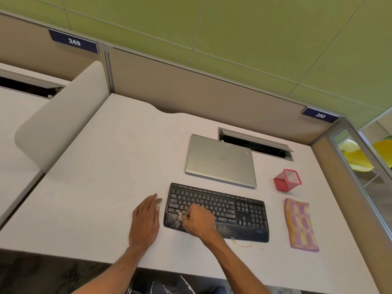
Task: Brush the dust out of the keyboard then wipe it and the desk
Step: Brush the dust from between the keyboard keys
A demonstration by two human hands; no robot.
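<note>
Black dusty keyboard [244, 213] is lying on the pale grey desk [106, 177]. Right hand [197, 218] is gripping a small pale tool [180, 216] over the left keys; left hand [146, 217] is resting flat, fingers straight, alongside.

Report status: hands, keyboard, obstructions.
Left hand flat on desk beside keyboard. Right hand grips pale brush over left keys. Palm rest dusty. Cloth lies right, nothing blocking.

Laptop [220, 161] behind keyboard [216, 211]; cloth [301, 224] and basket [287, 180] right.
</note>
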